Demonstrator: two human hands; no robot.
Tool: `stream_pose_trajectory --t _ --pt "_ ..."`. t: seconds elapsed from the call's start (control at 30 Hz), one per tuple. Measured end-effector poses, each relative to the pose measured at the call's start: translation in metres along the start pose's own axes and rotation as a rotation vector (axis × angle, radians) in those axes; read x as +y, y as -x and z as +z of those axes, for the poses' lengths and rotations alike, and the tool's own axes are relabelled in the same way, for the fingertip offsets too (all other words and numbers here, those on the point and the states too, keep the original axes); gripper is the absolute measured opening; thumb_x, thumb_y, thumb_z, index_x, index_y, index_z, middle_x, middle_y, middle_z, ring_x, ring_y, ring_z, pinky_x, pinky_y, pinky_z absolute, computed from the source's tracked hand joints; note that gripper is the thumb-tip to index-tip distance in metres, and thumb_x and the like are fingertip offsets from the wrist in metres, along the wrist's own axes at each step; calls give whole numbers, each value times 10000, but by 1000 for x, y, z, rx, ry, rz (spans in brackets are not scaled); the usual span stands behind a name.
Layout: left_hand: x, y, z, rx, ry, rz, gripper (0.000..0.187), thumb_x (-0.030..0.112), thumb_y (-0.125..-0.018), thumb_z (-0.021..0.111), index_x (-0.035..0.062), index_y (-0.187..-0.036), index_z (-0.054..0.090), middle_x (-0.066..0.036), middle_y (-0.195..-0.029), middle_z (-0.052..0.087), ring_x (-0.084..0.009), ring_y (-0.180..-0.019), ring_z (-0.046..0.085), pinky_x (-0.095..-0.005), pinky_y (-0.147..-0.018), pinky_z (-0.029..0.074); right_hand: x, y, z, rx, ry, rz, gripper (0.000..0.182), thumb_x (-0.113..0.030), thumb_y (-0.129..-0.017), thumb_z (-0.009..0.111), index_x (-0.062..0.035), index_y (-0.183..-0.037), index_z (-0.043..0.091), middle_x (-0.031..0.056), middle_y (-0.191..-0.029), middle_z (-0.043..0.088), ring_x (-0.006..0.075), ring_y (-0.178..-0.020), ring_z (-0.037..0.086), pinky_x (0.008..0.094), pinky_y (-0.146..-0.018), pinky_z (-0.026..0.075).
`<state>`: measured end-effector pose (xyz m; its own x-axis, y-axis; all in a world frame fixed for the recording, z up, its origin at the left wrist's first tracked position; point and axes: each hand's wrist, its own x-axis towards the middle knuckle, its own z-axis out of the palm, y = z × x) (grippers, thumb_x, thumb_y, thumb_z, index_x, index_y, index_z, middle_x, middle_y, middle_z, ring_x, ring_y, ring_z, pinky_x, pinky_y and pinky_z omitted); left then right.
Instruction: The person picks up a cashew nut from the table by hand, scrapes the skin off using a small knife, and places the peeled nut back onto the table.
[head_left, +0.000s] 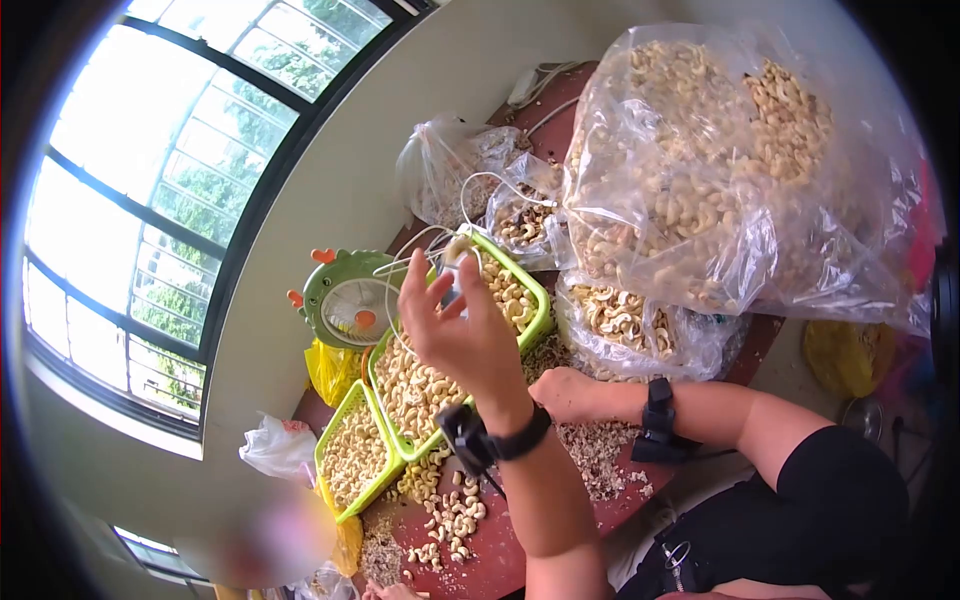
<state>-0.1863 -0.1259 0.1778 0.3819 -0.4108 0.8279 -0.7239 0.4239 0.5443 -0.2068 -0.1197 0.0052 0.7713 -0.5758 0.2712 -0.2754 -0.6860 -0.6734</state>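
Observation:
My left hand (pixel 455 325) is raised over the large green basket (pixel 545 325) of peeled cashews (pixel 415 385), its fingers bent and apart. Thin white cables run behind its fingertips. My right hand (pixel 565 394) is closed in a loose fist, low over the table at the basket's near side. Its fingers are turned away, and I cannot tell what they hold. Brown skin crumbs (pixel 600 460) lie beneath my right wrist. Beside the fist sits an open plastic bag of cashew pieces (pixel 620 320).
A huge clear bag of cashews (pixel 690 170) fills the far right of the red table (pixel 510 545). A smaller green basket (pixel 350 455), loose cashews (pixel 455 520) and a green fan (pixel 340 300) stand left. Another person's hand (pixel 390 591) shows at the bottom edge.

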Motion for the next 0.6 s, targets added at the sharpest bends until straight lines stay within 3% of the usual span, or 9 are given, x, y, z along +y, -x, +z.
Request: stream_pose_trajectory --t 0.07,0.13,0.2,0.33,0.53,0.6 --pt "1 -4 -1 71 76 -132 227 52 -764 569 -10 -979 533 -109 -867 558 -149 -711 568 -193 -510 480 4 -4 -8 79 -59 34 534 -477 -785 426 5 -614 582 207 -627 561 357 -648 569 426 -616 453" --pt "-3 2 -14 80 288 -229 207 44 -767 561 -23 -962 536 -97 -853 560 -136 -692 567 -197 -514 484 -2 -4 -19 77 -119 77 526 -474 -776 439 5 -611 579 211 -631 559 360 -647 567 429 -612 451" --pt "-7 14 -34 73 280 -312 192 34 -773 548 -33 -953 533 -91 -843 562 -128 -673 564 -196 -512 482 -4 -4 -23 11 -91 85 520 -468 -781 437 4 -611 574 211 -623 556 361 -643 565 430 -608 450" --pt "-29 32 -87 129 189 -377 166 -5 -791 502 -65 -944 522 -102 -778 572 -112 -647 562 -187 -520 461 -4 -5 -23 -53 -69 113 502 -461 -781 433 -6 -621 572 202 -611 549 354 -622 560 425 -598 448" --pt "-77 68 -188 324 -15 -487 186 29 -802 498 -66 -963 507 -100 -818 562 -99 -648 549 -182 -517 464 -1 -7 -22 -93 -75 69 486 -457 -783 433 -19 -621 567 164 -585 538 331 -585 541 411 -554 422" --pt "-97 84 -217 244 -162 -618 219 41 -789 518 -36 -994 505 -85 -864 535 -118 -659 548 -196 -492 465 -1 -7 -21 -84 -91 78 478 -451 -784 441 -20 -618 567 160 -579 534 323 -574 537 402 -547 419"
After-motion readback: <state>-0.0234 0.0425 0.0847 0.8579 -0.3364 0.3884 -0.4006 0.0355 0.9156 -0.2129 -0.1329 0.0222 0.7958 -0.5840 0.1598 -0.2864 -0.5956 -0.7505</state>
